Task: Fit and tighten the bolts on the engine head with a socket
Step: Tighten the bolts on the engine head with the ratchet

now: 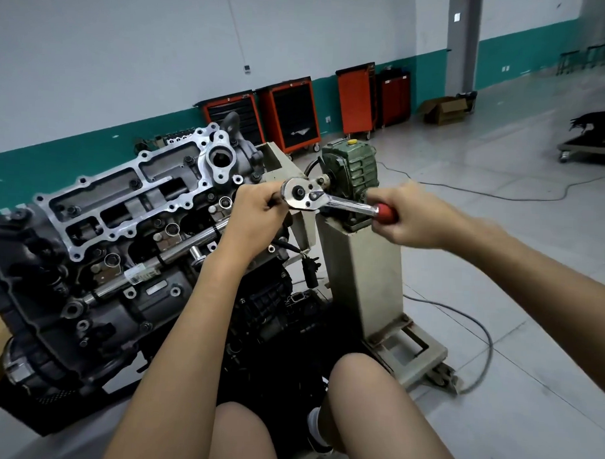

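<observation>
Engine head [123,202] — carried on the stand [361,276], tilted so its silver top frame faces the person. It sits left of centre in view, below and to the left of the tool. Dark bolt heads [135,183] show at several spots in the frame; which holes lack a bolt I cannot tell.

Ratchet [300,195] is held in the air in front of the person, clear of the engine, with the drive head to the left and the shaft running right. Right hand [409,221] is wrapped in a fist round the red handle [386,212], gripping the far end, where the leverage is. Left hand [257,215] is up at the drive head, fingers curled in under it, thumb against its rim. This reads as fitting or adjusting something on the drive, which would explain raising the tool towards the eyes rather than working at the engine. The socket is not visible: palm and fingers hide the underside, so I cannot say whether one is mounted.

Judgement: this is tool preparation, and no bolt is being tightened at this instant. The next move would need the ratchet brought down and left to a bolt, set square so the socket does not ride off the hex.

Surroundings: green gearbox [356,166] on the stand, just behind the ratchet. Orange tool carts [293,115] stand along the far wall. A cable [476,321] lies loose on the floor by the stand's base — a trip risk.
</observation>
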